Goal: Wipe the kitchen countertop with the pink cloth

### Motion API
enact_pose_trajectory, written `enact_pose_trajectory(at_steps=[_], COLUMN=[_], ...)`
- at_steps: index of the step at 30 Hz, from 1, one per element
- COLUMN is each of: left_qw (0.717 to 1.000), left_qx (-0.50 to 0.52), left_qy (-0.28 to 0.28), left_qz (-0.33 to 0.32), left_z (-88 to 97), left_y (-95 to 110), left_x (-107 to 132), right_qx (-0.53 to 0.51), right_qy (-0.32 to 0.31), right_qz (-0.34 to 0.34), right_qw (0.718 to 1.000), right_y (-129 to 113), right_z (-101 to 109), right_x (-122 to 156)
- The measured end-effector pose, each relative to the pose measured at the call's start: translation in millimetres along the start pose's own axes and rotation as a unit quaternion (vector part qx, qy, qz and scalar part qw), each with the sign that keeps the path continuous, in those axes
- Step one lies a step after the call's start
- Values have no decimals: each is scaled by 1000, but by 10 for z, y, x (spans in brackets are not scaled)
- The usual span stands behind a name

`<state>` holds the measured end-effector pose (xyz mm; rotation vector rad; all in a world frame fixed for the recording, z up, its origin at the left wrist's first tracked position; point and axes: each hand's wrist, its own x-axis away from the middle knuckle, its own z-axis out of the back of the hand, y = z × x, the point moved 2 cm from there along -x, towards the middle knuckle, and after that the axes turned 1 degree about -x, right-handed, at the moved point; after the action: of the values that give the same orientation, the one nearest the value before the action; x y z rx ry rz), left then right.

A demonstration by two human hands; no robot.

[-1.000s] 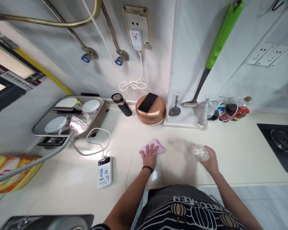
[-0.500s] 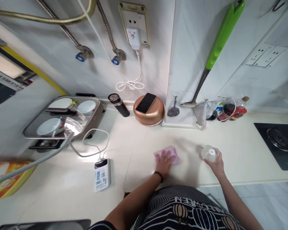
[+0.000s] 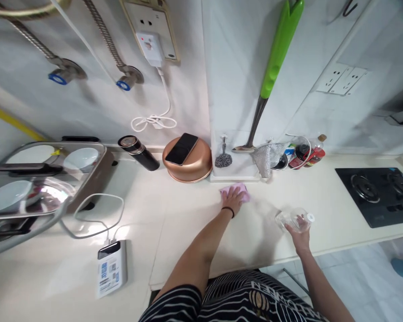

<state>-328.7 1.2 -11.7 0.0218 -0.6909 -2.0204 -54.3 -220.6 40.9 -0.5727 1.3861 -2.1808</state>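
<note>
A pink cloth (image 3: 243, 191) lies on the pale countertop beneath my left hand (image 3: 233, 200). That hand presses down flat on it, fingers spread, a dark band round its wrist. Farther right, my right hand (image 3: 299, 235) is wrapped around a clear see-through bottle (image 3: 293, 218) with a small white top. The bottle leans toward me, its lower end at or just above the counter; I cannot tell if it touches.
Behind the cloth are a copper-coloured pan (image 3: 188, 171) with a phone (image 3: 182, 149) on it and a black flask (image 3: 139, 153). Left stand a dish tray (image 3: 90, 179) and a power bank (image 3: 111, 268). A stove (image 3: 378, 194) is right; a green-handled spatula (image 3: 276, 62) hangs above.
My left hand has pushed the cloth away from me, toward the wall. My right hand still holds the bottle, now tipped more toward the right. The whole view has shifted rightward.
</note>
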Motion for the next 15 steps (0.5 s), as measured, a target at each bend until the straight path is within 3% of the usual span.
enact_pose_trajectory(at_steps=[3, 5, 7, 11, 13, 15], left_qw=[1000, 1000, 999, 972, 955, 954], left_qx=[1, -4, -15, -29, -23, -21], left_qy=[9, 6, -11, -56, -69, -72], left_qz=[28, 21, -35, -227, -286, -291], left_z=[45, -90, -345, -957, -1132, -1144], left_y=[30, 174, 413, 915, 999, 903], left_x=[-216, -168, 37, 697, 969, 1119], right_qx=[-3, -6, -5, 4, 6, 4], right_qy=[-7, -11, -10, -15, -19, -21], right_qz=[-6, -2, 6, 17, 24, 24], right_qw=[1000, 1000, 1000, 1000, 1000, 999], right_y=[15, 29, 38, 5, -31, -54], right_z=[7, 21, 33, 25, 9, -4], right_x=[-20, -41, -65, -115, -148, -194])
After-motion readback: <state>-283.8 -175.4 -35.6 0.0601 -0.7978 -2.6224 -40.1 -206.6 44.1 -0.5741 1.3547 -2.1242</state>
